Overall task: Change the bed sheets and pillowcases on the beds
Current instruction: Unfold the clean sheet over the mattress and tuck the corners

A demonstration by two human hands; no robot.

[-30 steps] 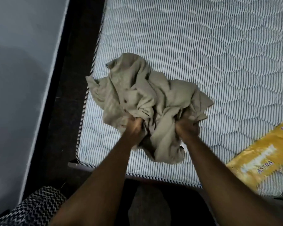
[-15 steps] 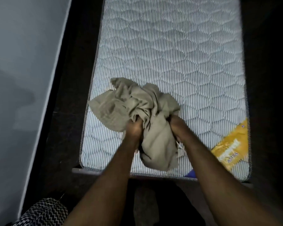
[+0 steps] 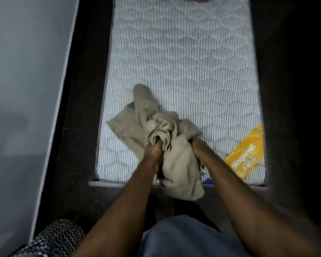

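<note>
A bunched-up beige sheet (image 3: 143, 125) lies on the near end of a bare striped quilted mattress (image 3: 183, 62). My left hand (image 3: 153, 151) grips a wad of the cloth near its middle. My right hand (image 3: 197, 145) grips the cloth on its right side, fingers buried in the folds. A flap of the sheet hangs down over the mattress's near edge between my forearms.
A yellow brand label (image 3: 246, 154) sits on the mattress's near right corner. A dark bed frame (image 3: 89, 89) surrounds the mattress. A grey wall (image 3: 22, 89) stands to the left. A black-and-white zigzag cloth (image 3: 56, 238) lies at the lower left.
The camera has pulled back from the bed. Both hands have gathered the sheet into a tighter bundle and drawn it toward the near edge, where it now hangs over.
</note>
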